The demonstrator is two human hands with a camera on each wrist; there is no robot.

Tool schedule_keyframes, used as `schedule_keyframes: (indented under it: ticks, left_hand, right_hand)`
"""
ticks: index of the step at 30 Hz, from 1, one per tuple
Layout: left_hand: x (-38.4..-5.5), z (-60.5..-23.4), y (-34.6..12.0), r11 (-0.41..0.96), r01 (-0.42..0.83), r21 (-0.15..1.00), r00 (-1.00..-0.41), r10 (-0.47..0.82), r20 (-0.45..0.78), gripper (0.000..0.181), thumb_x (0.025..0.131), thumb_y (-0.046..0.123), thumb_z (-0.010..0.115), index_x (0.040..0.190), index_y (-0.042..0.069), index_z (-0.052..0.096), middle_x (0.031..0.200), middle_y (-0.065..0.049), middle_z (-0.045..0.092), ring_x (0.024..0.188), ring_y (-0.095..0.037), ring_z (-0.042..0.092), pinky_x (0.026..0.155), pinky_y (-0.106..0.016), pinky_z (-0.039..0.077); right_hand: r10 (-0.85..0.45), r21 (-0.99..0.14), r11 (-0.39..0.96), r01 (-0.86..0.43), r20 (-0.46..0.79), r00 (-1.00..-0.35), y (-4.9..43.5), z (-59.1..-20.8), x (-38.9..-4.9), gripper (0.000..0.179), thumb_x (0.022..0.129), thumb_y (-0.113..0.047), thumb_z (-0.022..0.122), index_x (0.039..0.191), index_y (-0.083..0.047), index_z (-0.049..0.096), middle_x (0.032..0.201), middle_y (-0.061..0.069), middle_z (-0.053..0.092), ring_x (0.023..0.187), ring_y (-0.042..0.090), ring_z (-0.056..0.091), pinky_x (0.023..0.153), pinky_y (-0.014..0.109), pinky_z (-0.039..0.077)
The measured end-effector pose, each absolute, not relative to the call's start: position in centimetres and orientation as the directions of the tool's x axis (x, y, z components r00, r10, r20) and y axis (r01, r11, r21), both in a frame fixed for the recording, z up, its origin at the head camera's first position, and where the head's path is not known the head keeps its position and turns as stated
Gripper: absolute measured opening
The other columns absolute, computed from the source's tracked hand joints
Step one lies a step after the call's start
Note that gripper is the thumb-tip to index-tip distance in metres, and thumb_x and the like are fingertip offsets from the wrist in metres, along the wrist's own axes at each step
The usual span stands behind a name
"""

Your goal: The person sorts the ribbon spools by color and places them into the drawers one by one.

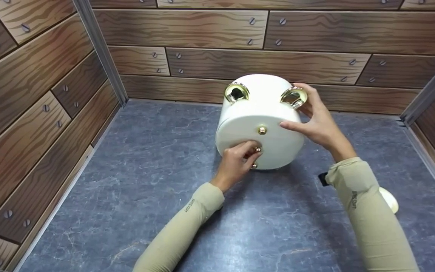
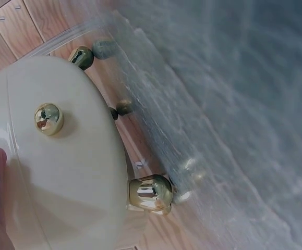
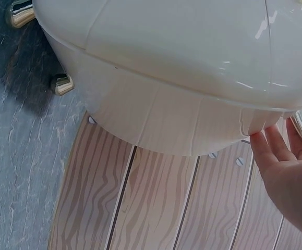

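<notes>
Closed white box (image 1: pixel 261 113), left hand (image 1: pixel 235 161) pinching knob (image 1: pixel 258 149)

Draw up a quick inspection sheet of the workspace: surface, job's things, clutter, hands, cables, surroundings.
Surface: grey top, marbled, with glossy reflections.
Job's things: white box, two round gold fittings on top, three gold knobs down the front.
Clutter: one pale rounded thing, partly hidden by the right sleeve; cannot tell what it is.
Left hand: left hand pinches the middle knob.
Right hand: right hand holds the box's side near one fitting, thumb on the front.
Cables: nothing seen.
Surroundings: plank-patterned walls, grey corner strips.
</notes>
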State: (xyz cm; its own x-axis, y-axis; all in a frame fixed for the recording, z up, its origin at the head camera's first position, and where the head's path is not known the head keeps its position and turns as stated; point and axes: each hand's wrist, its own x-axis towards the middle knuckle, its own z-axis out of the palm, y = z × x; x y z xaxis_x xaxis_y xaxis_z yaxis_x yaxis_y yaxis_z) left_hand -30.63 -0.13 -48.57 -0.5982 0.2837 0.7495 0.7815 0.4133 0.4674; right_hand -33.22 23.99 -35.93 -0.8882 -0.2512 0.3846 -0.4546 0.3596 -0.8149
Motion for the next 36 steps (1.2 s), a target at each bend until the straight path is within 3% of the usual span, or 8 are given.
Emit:
schedule_keyframes:
  ticks: [14,28,32,36]
  left_hand:
    - [-30.4,-48.9,0.0,0.391,0.771,0.503,-0.621,0.289,0.728,0.014,0.095,0.014,0.076,0.107,0.007,0.071,0.093,-0.003,0.075,0.082,-0.011,0.074,0.075,-0.01,0.057]
    - [-29.6,-48.6,-1.9,0.398,0.758,0.517,-0.65,0.4,0.646,0.027,0.096,0.013,0.074,0.123,0.01,0.07,0.099,-0.005,0.075,0.085,-0.014,0.074,0.077,-0.017,0.06]
    - [-29.2,-48.6,-2.3,0.382,0.762,0.523,-0.646,0.508,0.57,0.032,0.096,0.014,0.075,0.127,0.011,0.07,0.103,-0.008,0.077,0.086,-0.016,0.074,0.078,-0.019,0.06]
    - [-29.1,-48.9,-2.3,0.402,0.715,0.571,-0.682,0.579,0.447,0.031,0.095,0.016,0.076,0.125,0.011,0.071,0.11,-0.008,0.078,0.092,-0.014,0.075,0.082,-0.019,0.06]
  right_hand:
    - [-0.25,-0.82,0.356,-0.449,0.379,-0.891,24.3,-36.3,-32.9,0.104,0.079,-0.007,0.09,0.161,-0.024,0.028,0.153,0.013,0.044,0.148,0.036,0.041,0.126,0.056,0.031]
    - [-0.272,-0.822,0.338,-0.459,0.381,-0.884,23.6,-36.5,-33.3,0.105,0.08,-0.008,0.09,0.161,-0.024,0.027,0.155,0.015,0.043,0.149,0.037,0.04,0.125,0.057,0.031]
    - [-0.268,-0.822,0.336,-0.46,0.385,-0.883,23.6,-36.3,-33.2,0.105,0.079,-0.006,0.09,0.161,-0.024,0.027,0.154,0.014,0.044,0.148,0.036,0.041,0.125,0.056,0.031]
    - [-0.254,-0.822,0.35,-0.45,0.379,-0.89,24.0,-36.0,-33.2,0.105,0.078,-0.006,0.091,0.16,-0.025,0.028,0.154,0.013,0.044,0.147,0.033,0.042,0.125,0.056,0.032]
